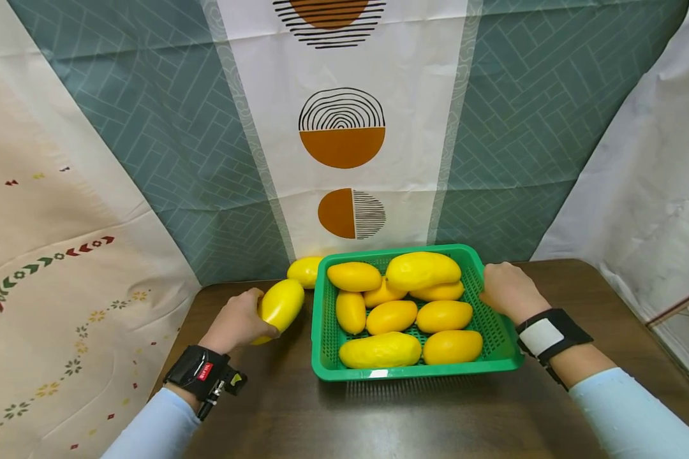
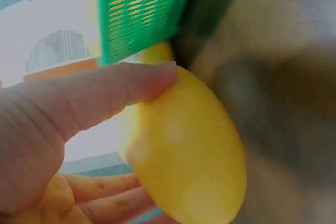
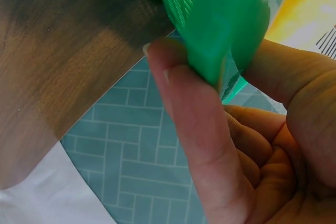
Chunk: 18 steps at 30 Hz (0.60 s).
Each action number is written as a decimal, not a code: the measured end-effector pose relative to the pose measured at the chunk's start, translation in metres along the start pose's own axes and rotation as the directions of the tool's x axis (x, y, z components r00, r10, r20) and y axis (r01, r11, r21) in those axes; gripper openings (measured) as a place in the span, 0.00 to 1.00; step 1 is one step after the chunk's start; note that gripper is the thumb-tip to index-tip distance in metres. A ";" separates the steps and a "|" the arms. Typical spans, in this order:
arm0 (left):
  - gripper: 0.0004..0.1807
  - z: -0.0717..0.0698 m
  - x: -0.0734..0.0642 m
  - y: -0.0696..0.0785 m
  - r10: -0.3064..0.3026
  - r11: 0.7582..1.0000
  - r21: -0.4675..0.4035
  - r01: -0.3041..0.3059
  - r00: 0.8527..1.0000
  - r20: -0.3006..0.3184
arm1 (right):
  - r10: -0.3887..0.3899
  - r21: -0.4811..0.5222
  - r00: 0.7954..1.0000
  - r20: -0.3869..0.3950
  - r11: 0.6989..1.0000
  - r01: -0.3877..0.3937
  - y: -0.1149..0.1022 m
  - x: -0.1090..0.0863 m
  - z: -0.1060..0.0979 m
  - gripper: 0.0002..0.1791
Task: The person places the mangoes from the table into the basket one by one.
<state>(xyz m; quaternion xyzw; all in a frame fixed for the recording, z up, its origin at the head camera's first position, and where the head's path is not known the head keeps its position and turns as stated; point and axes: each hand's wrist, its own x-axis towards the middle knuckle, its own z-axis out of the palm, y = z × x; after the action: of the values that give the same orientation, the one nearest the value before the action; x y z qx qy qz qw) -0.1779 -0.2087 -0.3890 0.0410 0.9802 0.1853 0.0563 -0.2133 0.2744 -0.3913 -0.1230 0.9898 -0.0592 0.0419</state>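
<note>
On the left, my left hand [image 1: 238, 324] holds a large, smooth, oval yellow fruit [image 1: 282, 305] beside the basket. The left wrist view shows the thumb laid along the top of the fruit [image 2: 191, 150] and the other fingers beneath it. My right hand [image 1: 511, 290] grips the right rim of a green plastic basket [image 1: 416, 375], with the thumb on one side of the rim [image 3: 212, 30] and fingers on the other. Inside the basket lie several yellow mangoes [image 1: 392, 317] and two longer, bumpy yellow fruits [image 1: 381, 350].
Another yellow fruit [image 1: 304, 271] lies behind the basket's left back corner, partly hidden by it. The dark wooden table [image 1: 373, 424] reaches back to a patterned cloth [image 1: 344, 210]. A pale cloth [image 1: 74, 306] hangs along the left side.
</note>
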 end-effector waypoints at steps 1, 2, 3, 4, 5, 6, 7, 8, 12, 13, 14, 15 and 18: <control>0.48 -0.005 0.000 0.001 0.000 1.000 -0.003 0.000 1.000 -0.015 | 0.001 0.002 1.000 -0.001 1.000 -0.001 0.000 0.000 0.000 0.12; 0.47 -0.010 -0.001 0.003 0.002 1.000 -0.003 -0.003 0.999 -0.036 | 0.001 0.004 1.000 -0.002 1.000 -0.001 0.000 0.000 -0.001 0.12; 0.47 -0.015 -0.001 0.006 0.006 1.000 -0.004 -0.006 0.998 -0.058 | 0.003 0.006 1.000 -0.004 1.000 -0.002 0.000 -0.001 -0.001 0.12; 0.46 -0.019 -0.001 0.008 0.010 1.000 -0.009 -0.011 0.997 -0.079 | 0.003 0.009 1.000 -0.004 1.000 -0.003 -0.001 -0.001 -0.001 0.12; 0.45 -0.022 -0.001 0.012 0.018 1.000 -0.012 -0.019 0.995 -0.100 | 0.003 0.009 1.000 -0.004 1.000 -0.003 0.000 -0.001 -0.001 0.12; 0.45 -0.024 -0.001 0.016 0.025 1.000 -0.014 -0.027 0.993 -0.118 | 0.002 0.010 1.000 -0.006 1.000 -0.001 0.000 -0.001 -0.001 0.12; 0.44 -0.026 -0.001 0.020 0.031 0.999 -0.018 -0.034 0.990 -0.134 | 0.001 0.009 1.000 -0.006 1.000 -0.001 0.000 -0.001 -0.001 0.12; 0.44 -0.027 0.000 0.025 0.040 0.999 -0.023 -0.044 0.988 -0.147 | 0.000 0.008 1.000 -0.006 1.000 0.000 0.000 -0.001 0.000 0.12; 0.44 -0.026 0.001 0.048 0.082 0.995 -0.045 -0.091 0.982 -0.171 | 0.000 0.002 1.000 -0.006 1.000 0.000 0.002 0.000 0.002 0.12; 0.44 -0.026 0.001 0.055 0.093 0.993 -0.049 -0.103 0.980 -0.175 | 0.000 0.000 1.000 -0.006 1.000 0.000 0.002 0.001 0.002 0.12; 0.44 -0.025 0.002 0.061 0.105 0.992 -0.056 -0.116 0.978 -0.179 | 0.001 -0.001 1.000 -0.007 1.000 -0.001 0.003 0.001 0.002 0.12; 0.44 -0.023 0.003 0.067 0.114 0.990 -0.063 -0.127 0.977 -0.180 | 0.001 -0.002 1.000 -0.009 1.000 -0.001 0.003 0.002 0.003 0.12; 0.44 -0.018 0.008 0.086 0.144 0.984 -0.080 -0.160 0.973 -0.181 | 0.002 -0.002 1.000 -0.015 1.000 -0.002 0.002 0.002 0.003 0.12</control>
<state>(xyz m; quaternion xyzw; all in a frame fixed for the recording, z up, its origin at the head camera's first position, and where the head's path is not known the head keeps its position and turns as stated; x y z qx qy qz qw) -0.1825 -0.1346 -0.3419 0.0970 0.9655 0.2378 -0.0422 -0.2159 0.2759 -0.3945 -0.1215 0.9902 -0.0590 0.0344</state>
